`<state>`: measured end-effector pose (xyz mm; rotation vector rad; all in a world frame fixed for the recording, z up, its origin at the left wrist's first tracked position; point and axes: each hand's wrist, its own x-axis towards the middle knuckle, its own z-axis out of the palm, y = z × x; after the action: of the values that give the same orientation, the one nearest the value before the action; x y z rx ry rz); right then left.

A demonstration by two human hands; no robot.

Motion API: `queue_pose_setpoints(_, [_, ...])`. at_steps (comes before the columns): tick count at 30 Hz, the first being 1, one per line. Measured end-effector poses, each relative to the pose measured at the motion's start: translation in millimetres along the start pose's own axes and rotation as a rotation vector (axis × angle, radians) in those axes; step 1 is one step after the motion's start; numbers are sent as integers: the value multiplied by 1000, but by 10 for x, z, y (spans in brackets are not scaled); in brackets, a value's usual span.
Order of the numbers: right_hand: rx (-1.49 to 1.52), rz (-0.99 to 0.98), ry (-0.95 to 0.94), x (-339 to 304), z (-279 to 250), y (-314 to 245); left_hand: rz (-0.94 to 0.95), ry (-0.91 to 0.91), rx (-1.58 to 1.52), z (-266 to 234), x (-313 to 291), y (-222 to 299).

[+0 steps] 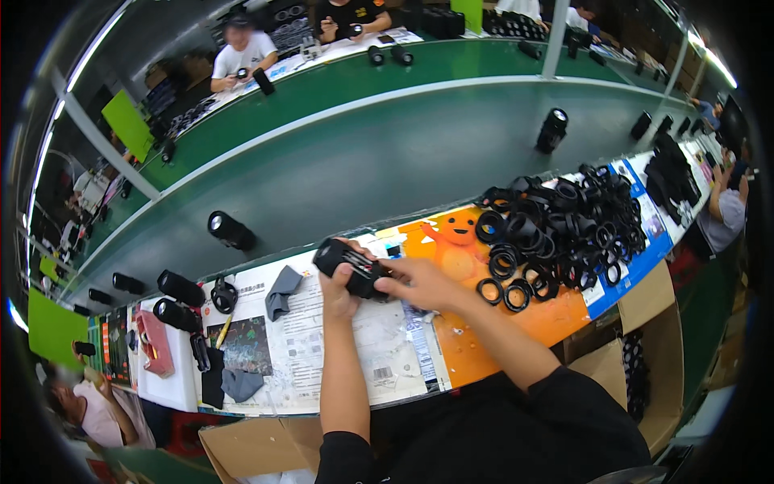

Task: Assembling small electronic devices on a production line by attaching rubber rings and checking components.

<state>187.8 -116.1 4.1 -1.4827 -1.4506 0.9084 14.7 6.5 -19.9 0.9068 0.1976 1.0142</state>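
A black cylindrical speaker [352, 264] with pale markings on its side is held at a tilt above the paper-covered bench [310, 355]. My left hand [342, 292] wraps round its left part, the thumb across the near side. At its right end, my right hand [417, 282] grips with thumb and fingers; some fingertips are hidden behind it. To the right of my hands lies a big heap of black plastic rings [536, 230], several of them loose at the near edge. A grey cloth [283, 292] lies left of my left hand.
Beyond the bench runs a grey conveyor belt [387, 169] carrying black speakers [230, 230] [552, 131]. Two more speakers [179, 288] stand at left, near a pink holder [154, 343] and another grey cloth [241, 385]. Cardboard boxes [262, 448] sit below the edge. People work across the belt.
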Motion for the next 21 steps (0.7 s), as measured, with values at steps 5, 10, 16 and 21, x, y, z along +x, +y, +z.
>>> queue_pose_setpoints(5, [-712, -241, 370, 224, -1236, -68, -44, -8, 67, -36, -22, 28])
queue_pose_setpoints(10, [-1454, 205, 395, 334, -2117, 424, -53, -28, -19, 106, -30, 72])
queue_pose_setpoints(16, [-1132, 281, 162, 366, -2340, 708, -120, 29, 18, 33, -17, 185])
queue_pose_setpoints(21, [-959, 144, 212, 339, -1851, 129, -110, 35, -20, 14, -79, 220])
